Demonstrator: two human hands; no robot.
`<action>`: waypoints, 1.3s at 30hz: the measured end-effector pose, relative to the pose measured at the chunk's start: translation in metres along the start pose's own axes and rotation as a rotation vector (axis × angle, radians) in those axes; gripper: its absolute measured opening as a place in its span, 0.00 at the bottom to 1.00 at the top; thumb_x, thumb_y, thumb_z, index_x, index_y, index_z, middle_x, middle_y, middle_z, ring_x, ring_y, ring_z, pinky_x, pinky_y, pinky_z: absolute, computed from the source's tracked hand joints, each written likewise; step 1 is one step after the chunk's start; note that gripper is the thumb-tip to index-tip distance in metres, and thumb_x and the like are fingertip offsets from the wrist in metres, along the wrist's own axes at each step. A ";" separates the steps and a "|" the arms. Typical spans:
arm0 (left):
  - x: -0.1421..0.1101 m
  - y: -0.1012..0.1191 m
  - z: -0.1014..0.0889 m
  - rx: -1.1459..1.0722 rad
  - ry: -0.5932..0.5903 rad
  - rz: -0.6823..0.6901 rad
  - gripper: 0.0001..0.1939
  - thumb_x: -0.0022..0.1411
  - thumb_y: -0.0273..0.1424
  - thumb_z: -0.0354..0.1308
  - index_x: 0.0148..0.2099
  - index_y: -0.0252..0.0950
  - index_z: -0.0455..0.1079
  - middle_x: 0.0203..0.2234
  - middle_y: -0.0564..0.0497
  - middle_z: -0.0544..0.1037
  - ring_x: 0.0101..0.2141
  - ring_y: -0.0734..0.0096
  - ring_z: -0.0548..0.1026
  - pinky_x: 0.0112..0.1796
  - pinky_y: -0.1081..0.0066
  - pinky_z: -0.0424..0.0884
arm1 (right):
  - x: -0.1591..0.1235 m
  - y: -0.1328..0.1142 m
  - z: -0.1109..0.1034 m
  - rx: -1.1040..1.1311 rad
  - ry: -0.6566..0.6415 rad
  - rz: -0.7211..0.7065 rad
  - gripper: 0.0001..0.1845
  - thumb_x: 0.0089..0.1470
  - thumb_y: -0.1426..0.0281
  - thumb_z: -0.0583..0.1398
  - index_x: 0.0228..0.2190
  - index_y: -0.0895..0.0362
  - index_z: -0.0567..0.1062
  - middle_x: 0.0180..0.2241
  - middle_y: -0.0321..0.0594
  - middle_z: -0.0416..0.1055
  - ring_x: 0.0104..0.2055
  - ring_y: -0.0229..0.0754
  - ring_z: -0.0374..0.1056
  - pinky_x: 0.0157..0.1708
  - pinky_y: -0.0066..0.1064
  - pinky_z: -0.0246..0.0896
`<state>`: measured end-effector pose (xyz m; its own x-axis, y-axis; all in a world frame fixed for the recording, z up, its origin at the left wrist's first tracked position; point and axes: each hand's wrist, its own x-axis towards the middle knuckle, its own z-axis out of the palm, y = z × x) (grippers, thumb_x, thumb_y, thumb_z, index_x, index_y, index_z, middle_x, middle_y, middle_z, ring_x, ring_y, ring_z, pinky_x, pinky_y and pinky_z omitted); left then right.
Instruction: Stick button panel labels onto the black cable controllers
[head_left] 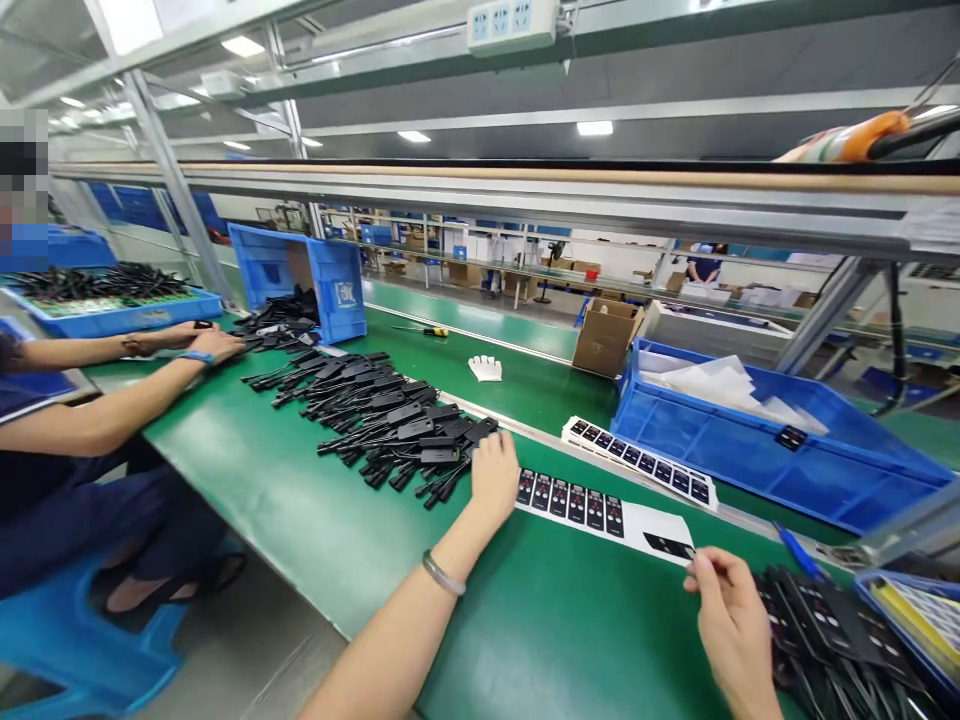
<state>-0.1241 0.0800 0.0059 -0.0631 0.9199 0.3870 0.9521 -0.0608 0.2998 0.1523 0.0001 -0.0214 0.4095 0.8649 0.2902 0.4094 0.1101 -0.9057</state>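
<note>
My left hand [495, 475] is at the right end of a long pile of black cabled devices [390, 405]. Its fingers curl downward beside the nearest devices, and what they grip is hidden. Beside that hand a white backing sheet [634, 515] bears a row of black labels [568, 500]. Over the sheet's right end, my right hand [724, 595] pinches the edge of a black label [667, 546] between thumb and finger. Another pile of black devices [825, 625], with printed labels on their faces, lies to the right of that hand.
A second label sheet [637, 460] lies behind, before a blue bin [750, 440]. A white glove [485, 369], a screwdriver [433, 331] and a cardboard box [606, 335] are farther back. At left, a co-worker's hands [210, 342] are by a tipped blue crate [341, 295].
</note>
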 end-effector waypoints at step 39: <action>-0.086 0.086 0.010 -1.666 -1.083 -0.190 0.32 0.46 0.23 0.65 0.52 0.36 0.56 0.31 0.48 0.77 0.33 0.64 0.79 0.38 0.67 0.72 | -0.019 -0.028 0.016 0.296 -0.220 -0.006 0.11 0.52 0.61 0.61 0.30 0.56 0.73 0.25 0.34 0.67 0.21 0.33 0.56 0.20 0.26 0.53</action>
<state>-0.0334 -0.0002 -0.0099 0.6720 0.7269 -0.1419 -0.2487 0.4020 0.8812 0.1197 -0.0119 -0.0061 0.2093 0.9450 0.2513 0.1444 0.2243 -0.9638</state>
